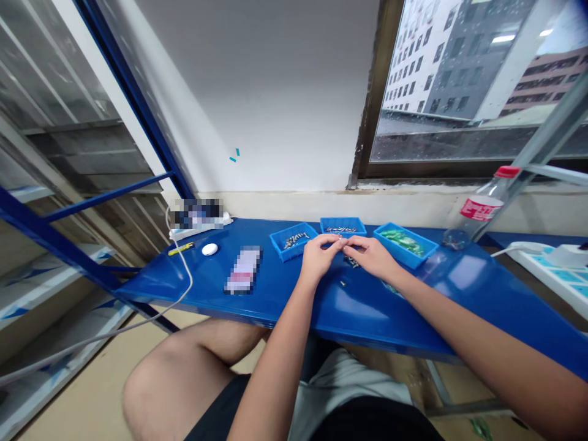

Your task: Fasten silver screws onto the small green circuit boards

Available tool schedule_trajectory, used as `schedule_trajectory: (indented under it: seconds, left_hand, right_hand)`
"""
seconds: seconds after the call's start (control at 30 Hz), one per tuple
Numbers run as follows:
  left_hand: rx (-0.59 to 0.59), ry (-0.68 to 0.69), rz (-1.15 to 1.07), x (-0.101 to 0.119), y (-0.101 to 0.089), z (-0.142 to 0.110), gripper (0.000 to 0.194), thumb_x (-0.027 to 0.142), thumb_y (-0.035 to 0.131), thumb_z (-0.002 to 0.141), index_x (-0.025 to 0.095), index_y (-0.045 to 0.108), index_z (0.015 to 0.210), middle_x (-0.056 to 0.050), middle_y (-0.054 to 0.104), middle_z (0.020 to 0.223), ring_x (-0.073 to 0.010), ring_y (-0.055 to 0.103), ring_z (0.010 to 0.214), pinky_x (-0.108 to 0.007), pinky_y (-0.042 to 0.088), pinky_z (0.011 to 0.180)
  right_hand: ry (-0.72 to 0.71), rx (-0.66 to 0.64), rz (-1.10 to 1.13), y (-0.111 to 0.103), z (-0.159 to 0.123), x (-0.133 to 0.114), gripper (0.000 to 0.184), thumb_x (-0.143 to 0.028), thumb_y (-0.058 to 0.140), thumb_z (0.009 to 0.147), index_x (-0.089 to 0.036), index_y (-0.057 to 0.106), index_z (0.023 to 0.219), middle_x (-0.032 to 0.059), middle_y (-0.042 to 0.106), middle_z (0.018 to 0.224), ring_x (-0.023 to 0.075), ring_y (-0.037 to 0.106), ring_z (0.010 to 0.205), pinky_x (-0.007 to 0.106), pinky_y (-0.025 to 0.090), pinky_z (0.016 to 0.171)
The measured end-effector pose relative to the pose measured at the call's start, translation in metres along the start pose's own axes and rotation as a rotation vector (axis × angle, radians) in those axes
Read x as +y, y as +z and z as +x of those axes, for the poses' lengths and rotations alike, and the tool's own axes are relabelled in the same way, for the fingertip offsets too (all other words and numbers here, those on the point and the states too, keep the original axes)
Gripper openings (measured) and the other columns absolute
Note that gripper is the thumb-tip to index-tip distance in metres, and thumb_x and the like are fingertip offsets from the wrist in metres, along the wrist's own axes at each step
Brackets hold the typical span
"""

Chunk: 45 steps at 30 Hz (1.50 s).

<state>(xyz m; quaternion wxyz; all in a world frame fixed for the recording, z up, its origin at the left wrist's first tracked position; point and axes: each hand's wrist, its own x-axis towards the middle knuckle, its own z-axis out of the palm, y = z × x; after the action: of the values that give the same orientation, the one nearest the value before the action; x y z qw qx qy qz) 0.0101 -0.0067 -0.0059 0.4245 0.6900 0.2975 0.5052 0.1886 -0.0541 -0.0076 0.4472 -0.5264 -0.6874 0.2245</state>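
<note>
My left hand [318,255] and my right hand [373,256] meet above the blue table, thumbs and fingertips pinched together. Something small and shiny shows between the fingertips, too small to name. Just behind them is a blue tray [342,221] with small metal parts. To the left stands another blue tray [297,250] holding screw-like metal pieces. A third blue tray [421,258], right of my right hand, contains green plastic packets [402,240]. Beneath my right hand lies a small pile of metal pieces [351,262], partly hidden. One loose metal piece [343,283] rests nearer the front edge.
A phone [244,269], a white round case [209,249] and a yellow cutter [180,248] lie on the left. A white cable [187,278] crosses the table edge. A red-capped bottle [482,208] stands at right, near a power strip [551,269].
</note>
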Motion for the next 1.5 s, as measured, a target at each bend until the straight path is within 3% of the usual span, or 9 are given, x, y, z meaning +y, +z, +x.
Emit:
schedule_trajectory:
  seconds: [0.1,0.2,0.37,0.6,0.8,1.03,1.3,1.5]
  left_hand:
    - [-0.038,-0.002,0.072,0.000,0.001,-0.002,0.027,0.041,0.068,0.094,0.019,0.079,0.107,-0.007,0.079,0.112,-0.0211,0.073,0.106,-0.032,0.057,0.097]
    - [-0.073,0.047,0.286,-0.002,0.002,-0.005,0.030,0.038,0.055,0.102,0.021,0.077,0.114,-0.007,0.078,0.116,-0.0214,0.072,0.107,-0.034,0.055,0.101]
    - [-0.267,0.203,0.565,-0.008,0.004,-0.009,0.030,0.030,0.063,0.095,0.019,0.076,0.119,-0.011,0.075,0.123,-0.0256,0.069,0.116,-0.040,0.050,0.111]
    - [-0.370,0.255,0.611,-0.014,0.004,-0.010,0.039,0.036,0.065,0.093,0.020,0.073,0.128,-0.012,0.071,0.134,-0.0274,0.064,0.127,-0.042,0.046,0.114]
    - [-0.447,0.280,0.576,-0.006,0.004,-0.012,0.029,0.033,0.064,0.094,0.028,0.078,0.119,-0.006,0.072,0.134,-0.0238,0.065,0.127,-0.037,0.048,0.113]
    - [-0.419,0.236,0.620,-0.011,0.005,-0.009,0.023,0.025,0.067,0.092,0.027,0.082,0.109,-0.006,0.077,0.119,-0.0221,0.070,0.112,-0.034,0.051,0.109]
    - [-0.355,0.167,0.656,-0.009,0.005,-0.007,0.022,0.020,0.071,0.086,0.024,0.082,0.105,-0.008,0.079,0.107,-0.0235,0.072,0.099,-0.035,0.053,0.103]
    - [-0.339,0.146,0.652,-0.010,0.001,-0.007,0.029,0.012,0.061,0.090,0.024,0.081,0.108,-0.007,0.080,0.111,-0.0240,0.074,0.101,-0.035,0.056,0.099]
  right_hand:
    - [0.053,0.021,0.112,0.000,0.002,0.000,0.036,-0.055,0.065,0.090,-0.020,0.076,0.095,0.0040,0.075,0.087,0.0193,0.065,0.074,0.031,0.054,0.068]
    - [0.144,0.068,0.228,-0.001,0.005,-0.001,0.041,-0.058,0.065,0.090,-0.019,0.074,0.099,0.0052,0.074,0.086,0.0165,0.062,0.065,0.028,0.050,0.058]
    - [0.179,0.120,0.291,-0.006,0.010,0.002,0.046,-0.062,0.063,0.091,-0.018,0.072,0.102,0.0066,0.072,0.086,0.0139,0.060,0.062,0.024,0.046,0.051]
    - [0.140,0.154,0.306,-0.005,0.018,0.008,0.047,-0.064,0.062,0.090,-0.019,0.071,0.100,0.0074,0.072,0.089,0.0158,0.064,0.069,0.023,0.046,0.050]
    - [0.310,0.208,0.302,-0.003,0.024,0.011,0.052,-0.068,0.065,0.087,-0.017,0.071,0.087,0.0078,0.070,0.072,0.0136,0.057,0.049,0.023,0.037,0.038]
    - [0.162,0.199,0.118,-0.011,0.013,0.004,0.051,-0.069,0.061,0.091,-0.019,0.072,0.086,0.0063,0.073,0.071,0.0163,0.061,0.052,0.029,0.051,0.051]
    - [0.085,0.184,-0.055,-0.011,0.004,0.002,0.045,-0.064,0.056,0.095,-0.023,0.073,0.086,0.0054,0.075,0.073,0.0204,0.066,0.058,0.032,0.052,0.057]
    - [0.072,0.167,-0.108,-0.009,0.003,0.003,0.042,-0.061,0.057,0.095,-0.023,0.072,0.085,0.0053,0.076,0.073,0.0222,0.067,0.058,0.033,0.052,0.056]
